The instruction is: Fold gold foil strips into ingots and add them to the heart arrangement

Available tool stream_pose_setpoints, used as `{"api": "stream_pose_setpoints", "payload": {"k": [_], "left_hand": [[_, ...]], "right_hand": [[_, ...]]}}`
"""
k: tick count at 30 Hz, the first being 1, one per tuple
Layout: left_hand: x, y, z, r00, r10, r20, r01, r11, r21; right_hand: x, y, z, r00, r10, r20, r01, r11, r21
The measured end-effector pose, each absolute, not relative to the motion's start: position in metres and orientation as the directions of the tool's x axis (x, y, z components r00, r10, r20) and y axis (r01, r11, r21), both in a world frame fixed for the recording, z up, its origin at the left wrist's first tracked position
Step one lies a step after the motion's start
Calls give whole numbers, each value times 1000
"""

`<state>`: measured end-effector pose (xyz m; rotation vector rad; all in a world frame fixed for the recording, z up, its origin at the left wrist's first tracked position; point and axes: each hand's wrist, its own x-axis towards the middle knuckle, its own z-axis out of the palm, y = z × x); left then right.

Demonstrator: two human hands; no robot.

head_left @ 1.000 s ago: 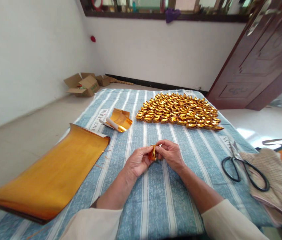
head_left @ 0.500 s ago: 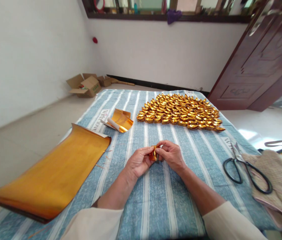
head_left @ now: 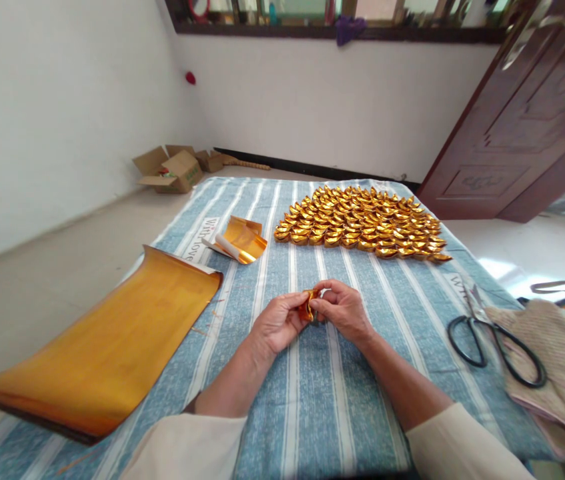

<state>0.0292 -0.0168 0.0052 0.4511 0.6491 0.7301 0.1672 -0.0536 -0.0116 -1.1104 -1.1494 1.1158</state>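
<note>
My left hand and my right hand meet over the middle of a blue striped cloth. Between their fingertips both pinch a small folded piece of gold foil paper, partly hidden by the fingers. Beyond the hands lies a large cluster of folded gold paper ingots, several rows deep. A big curled sheet of gold paper rests at my left, overhanging the edge.
A small stack of cut gold squares lies left of the ingots. Black-handled scissors rest at the right beside a beige knitted cloth. Open cardboard boxes sit on the floor by the wall. A dark wooden door stands at the right.
Both hands stay together on the foil piece, the fingers shifting slightly as they work it. The view has moved a little; nothing else on the cloth has moved.
</note>
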Motion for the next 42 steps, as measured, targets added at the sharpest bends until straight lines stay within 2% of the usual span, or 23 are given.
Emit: {"api": "stream_pose_setpoints", "payload": {"k": [7, 13, 22, 30, 34, 37, 42], "left_hand": [[29, -16, 6, 555, 729, -400, -464, 670, 579], [30, -17, 9, 554, 733, -394, -464, 665, 586], [28, -15, 5, 547, 743, -387, -458, 652, 604], [28, -14, 5, 496, 773, -396, -502, 627, 595], [28, -12, 8, 419, 808, -414, -549, 589, 593], [29, -12, 10, 368, 824, -431, -585, 566, 582], [30, -14, 10, 365, 827, -427, -617, 558, 554]], "right_hand": [[170, -55, -9, 17, 997, 73, -104, 75, -992], [167, -56, -6, 66, 993, 102, -39, 104, -994], [170, -57, -5, -1, 997, 80, -72, 79, -994], [171, -57, -6, 32, 997, 71, -72, 73, -995], [173, -60, -6, 109, 972, 207, 124, 193, -973], [170, -63, -7, 99, 931, 350, 302, 307, -902], [160, -63, -12, 93, 886, 455, 449, 371, -813]]}}
